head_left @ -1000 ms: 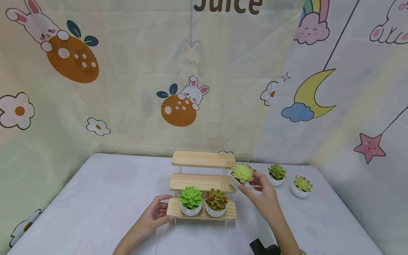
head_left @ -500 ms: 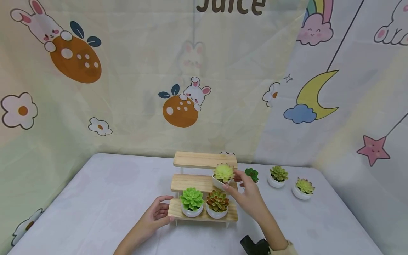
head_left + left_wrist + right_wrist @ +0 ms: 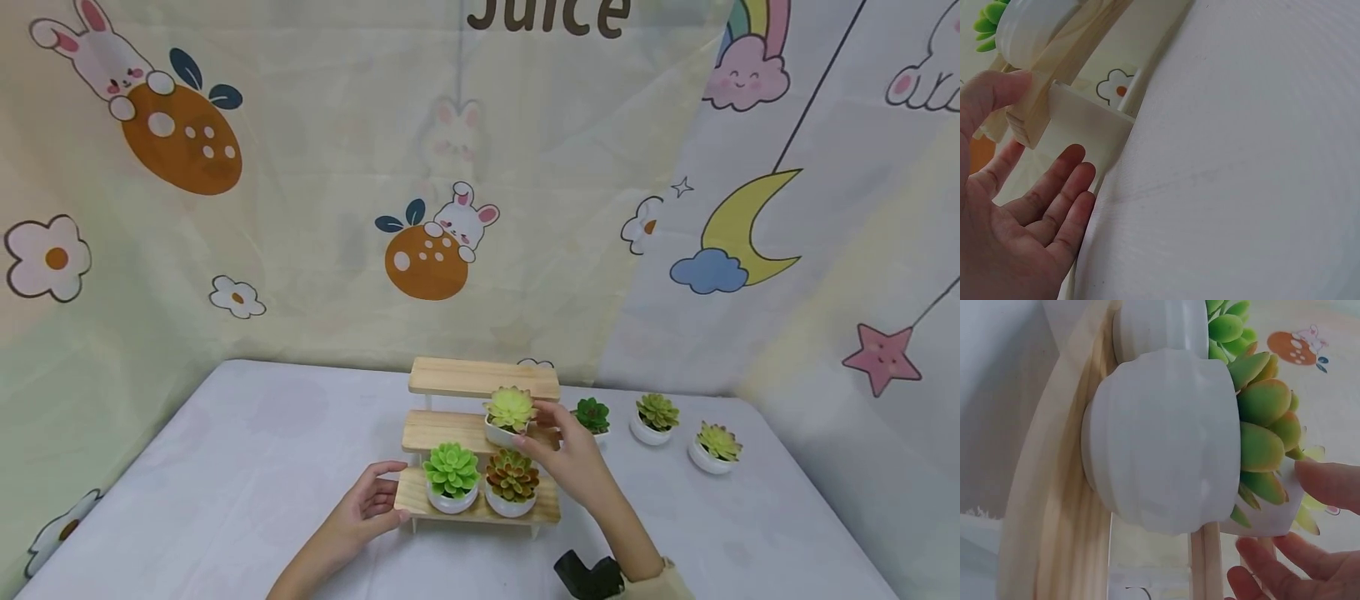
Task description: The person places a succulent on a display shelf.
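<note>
White-clothed table (image 3: pixel 300 442): three-tier pale wooden stand (image 3: pixel 465 377), left hand (image 3: pixel 363 504) pinching its near left end. Yellow-green succulent in white pot (image 3: pixel 508 415), pinched by right hand (image 3: pixel 567 454) at middle tier (image 3: pixel 438 430), right side; contact unclear. Apparent step: placing; next: settle, release.

White surface (image 3: pixel 300 450), pale printed cloth (image 3: pixel 315 150) behind. On cloth: rabbits (image 3: pixel 102 60) hugging orange fruits (image 3: pixel 183 137), scattered flowers (image 3: pixel 49 257), yellow moon (image 3: pixel 726 218) with blue cloud (image 3: pixel 708 271), pink star (image 3: pixel 885 358) at right, word "Juice" (image 3: pixel 546 15) up top.
</note>
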`<state>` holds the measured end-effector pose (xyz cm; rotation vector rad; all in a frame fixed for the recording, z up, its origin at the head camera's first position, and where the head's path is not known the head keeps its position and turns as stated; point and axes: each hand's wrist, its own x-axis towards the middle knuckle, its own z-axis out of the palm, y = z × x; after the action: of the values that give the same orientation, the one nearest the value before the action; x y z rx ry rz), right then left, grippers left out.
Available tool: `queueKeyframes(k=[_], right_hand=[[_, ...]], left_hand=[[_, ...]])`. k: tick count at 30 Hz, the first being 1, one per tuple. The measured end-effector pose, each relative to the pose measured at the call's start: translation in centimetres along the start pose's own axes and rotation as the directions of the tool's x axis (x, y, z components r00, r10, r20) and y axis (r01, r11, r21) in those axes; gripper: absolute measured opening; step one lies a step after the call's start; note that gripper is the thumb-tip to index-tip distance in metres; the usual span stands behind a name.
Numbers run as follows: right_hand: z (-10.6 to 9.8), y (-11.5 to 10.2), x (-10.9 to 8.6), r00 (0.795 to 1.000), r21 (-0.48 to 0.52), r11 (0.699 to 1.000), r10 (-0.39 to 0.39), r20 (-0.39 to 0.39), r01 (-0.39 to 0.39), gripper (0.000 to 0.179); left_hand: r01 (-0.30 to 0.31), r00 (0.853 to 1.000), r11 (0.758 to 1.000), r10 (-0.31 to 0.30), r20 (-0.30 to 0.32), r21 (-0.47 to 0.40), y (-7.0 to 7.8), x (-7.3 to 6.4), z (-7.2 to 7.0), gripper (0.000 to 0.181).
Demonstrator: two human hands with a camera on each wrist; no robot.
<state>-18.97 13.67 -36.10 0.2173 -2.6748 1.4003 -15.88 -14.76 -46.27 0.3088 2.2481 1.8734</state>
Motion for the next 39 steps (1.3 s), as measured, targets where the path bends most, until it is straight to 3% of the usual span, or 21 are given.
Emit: queueKeyframes(k=[12, 39], right_hand=[[0.9, -0.9, 0.7, 0.999, 0.017, 1.0, 0.022, 0.038, -0.023, 0.055], [2.7, -3.1, 1.7, 0.987, -0.037, 0.994, -0.095, 0.131, 0.101, 0.051]], left_hand=[[-0.001, 1.0, 1.0, 0.001, 0.009, 0.008, 0.0, 0.0, 0.0, 0.063], [0.003, 1.0, 1.0, -0.003, 0.008, 0.02, 0.2, 0.0, 0.0, 0.062]])
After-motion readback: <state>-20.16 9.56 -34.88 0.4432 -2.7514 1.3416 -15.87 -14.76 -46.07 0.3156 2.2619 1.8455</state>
